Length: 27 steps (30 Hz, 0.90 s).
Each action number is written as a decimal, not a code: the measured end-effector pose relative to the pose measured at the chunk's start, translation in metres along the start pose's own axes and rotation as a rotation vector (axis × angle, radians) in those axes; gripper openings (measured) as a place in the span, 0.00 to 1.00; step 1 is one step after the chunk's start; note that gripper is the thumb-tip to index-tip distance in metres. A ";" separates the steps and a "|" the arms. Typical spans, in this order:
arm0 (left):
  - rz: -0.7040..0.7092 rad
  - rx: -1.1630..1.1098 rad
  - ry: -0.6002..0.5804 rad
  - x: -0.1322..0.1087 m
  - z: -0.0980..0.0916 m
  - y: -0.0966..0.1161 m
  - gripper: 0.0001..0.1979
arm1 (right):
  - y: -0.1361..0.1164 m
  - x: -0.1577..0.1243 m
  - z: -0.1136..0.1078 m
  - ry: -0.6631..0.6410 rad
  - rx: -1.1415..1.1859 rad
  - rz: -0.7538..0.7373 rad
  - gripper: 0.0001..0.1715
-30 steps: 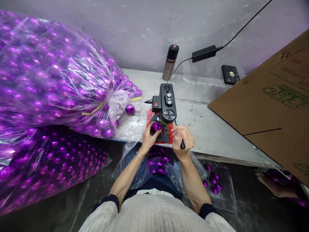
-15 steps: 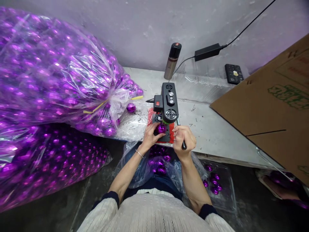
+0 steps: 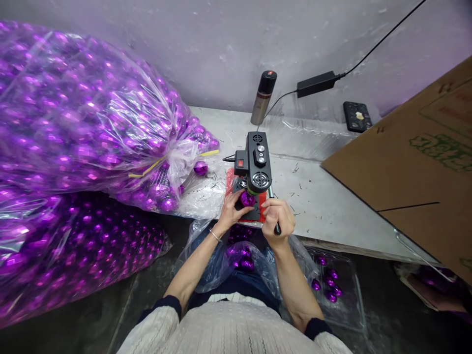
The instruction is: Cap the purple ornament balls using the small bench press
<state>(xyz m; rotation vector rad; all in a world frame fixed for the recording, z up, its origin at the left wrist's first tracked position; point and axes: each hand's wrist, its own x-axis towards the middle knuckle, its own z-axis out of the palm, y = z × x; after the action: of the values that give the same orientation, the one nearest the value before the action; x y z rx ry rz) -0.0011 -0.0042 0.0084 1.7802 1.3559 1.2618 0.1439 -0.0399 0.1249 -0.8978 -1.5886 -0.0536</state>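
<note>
A small black bench drill [image 3: 258,164] stands on a red pad near the front edge of the grey table [image 3: 332,206]. My left hand [image 3: 231,210] is closed around a shiny purple ball [image 3: 246,198] and holds it under the drill head. My right hand [image 3: 277,216] grips the drill's black lever handle [image 3: 276,227] at the machine's right side. An open plastic bag of purple balls [image 3: 241,253] lies in my lap below both hands.
Two huge clear bags of purple balls [image 3: 81,128] fill the left. A loose purple ball [image 3: 200,167] lies by them. A cardboard box [image 3: 413,162] leans at the right. A bottle [image 3: 262,97], power adapter [image 3: 317,83], black device [image 3: 354,116] stand behind. A clear tray of balls [image 3: 330,285] sits low right.
My left hand has shifted the purple ball slightly right, further under the drill head. My right hand stays on the lever and has come down a little.
</note>
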 end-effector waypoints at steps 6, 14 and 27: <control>0.031 -0.013 -0.019 0.000 -0.003 0.003 0.32 | 0.008 -0.015 0.005 0.005 -0.016 -0.033 0.13; 0.012 0.009 -0.025 0.001 -0.006 0.008 0.32 | 0.015 -0.025 0.008 0.023 -0.004 -0.028 0.14; 0.000 0.012 -0.040 0.002 -0.005 0.005 0.31 | 0.023 -0.040 0.016 0.080 0.047 -0.003 0.15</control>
<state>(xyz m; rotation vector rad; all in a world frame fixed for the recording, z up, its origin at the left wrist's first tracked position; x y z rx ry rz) -0.0037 -0.0051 0.0157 1.8042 1.3436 1.2143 0.1422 -0.0360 0.0762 -0.8469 -1.5112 -0.0538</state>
